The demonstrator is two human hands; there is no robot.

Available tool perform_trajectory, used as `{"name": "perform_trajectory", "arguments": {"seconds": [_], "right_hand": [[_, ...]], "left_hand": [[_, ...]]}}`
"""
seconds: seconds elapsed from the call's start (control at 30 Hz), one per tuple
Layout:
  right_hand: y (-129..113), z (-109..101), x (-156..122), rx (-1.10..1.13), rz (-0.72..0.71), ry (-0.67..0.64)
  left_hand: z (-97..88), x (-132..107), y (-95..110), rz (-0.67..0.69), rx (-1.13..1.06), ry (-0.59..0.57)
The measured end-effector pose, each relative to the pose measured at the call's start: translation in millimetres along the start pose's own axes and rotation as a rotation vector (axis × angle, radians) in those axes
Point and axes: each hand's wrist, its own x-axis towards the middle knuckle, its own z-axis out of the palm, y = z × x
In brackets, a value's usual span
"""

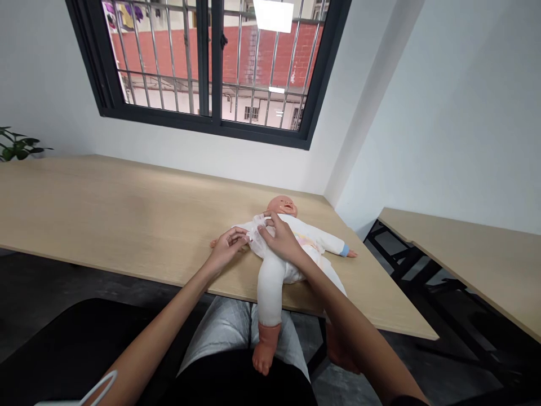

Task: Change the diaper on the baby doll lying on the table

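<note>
A baby doll (270, 290) in a white outfit lies on its back on the wooden table, its head away from me and its feet hanging over the front edge. At the doll's waist, on the left side, a white diaper (256, 237) is bunched up. My left hand (230, 243) pinches the diaper's outer edge with thumb and fingers. Across the doll's belly reaches my right hand (279, 237), its fingers closed on the upper part of the same diaper. My right forearm hides part of the doll's other leg.
The light wooden table (127, 220) stretches far to the left. A second table (473, 242) with a black frame stands at the right, past a gap. A barred window (211, 62) and a potted plant (19, 146) are behind.
</note>
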Motion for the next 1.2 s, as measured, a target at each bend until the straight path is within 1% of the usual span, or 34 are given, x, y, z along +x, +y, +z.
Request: {"name": "perform_trajectory", "arguments": {"seconds": [0.13, 0.23, 0.5, 0.63, 0.77, 0.87, 0.97, 1.1, 1.2], "right_hand": [[-3.5, -1.1, -0.6, 0.053, -0.056, -0.058], [-3.8, -1.1, -0.6, 0.036, -0.049, -0.045], [-2.3, 0.4, -1.0, -0.012, -0.040, -0.018], [0.9, 2.2, 0.4, -0.112, 0.028, 0.063], [2.6, 2.7, 1.4, -0.243, 0.063, 0.123], [2.6, 3.4, 1.6, -0.264, 0.047, 0.116], [3.4, 4.7, 1.3, -0.232, 0.037, 0.097], [4.8, 5.6, 0.1, -0.145, 0.030, 0.044], [5.2, 5.0, -0.6, -0.092, 0.028, 0.024]], "left_hand": [[2.4, -4.1, 6.6, -0.003, -0.052, -0.034], [2.1, -4.7, 8.4, 0.022, -0.039, -0.034], [2.1, -3.3, -1.9, 0.147, 0.118, 0.074], [3.4, -6.0, -4.1, 0.178, 0.151, 0.092], [4.4, -6.5, -4.4, 0.185, 0.156, 0.054], [7.1, -5.1, -4.1, 0.126, 0.043, 0.076], [15.2, -4.4, -5.4, 0.044, -0.086, 0.122], [31.2, -6.2, -10.5, -0.013, -0.172, 0.108], [36.4, -7.7, -13.0, -0.042, -0.228, 0.131]]}}
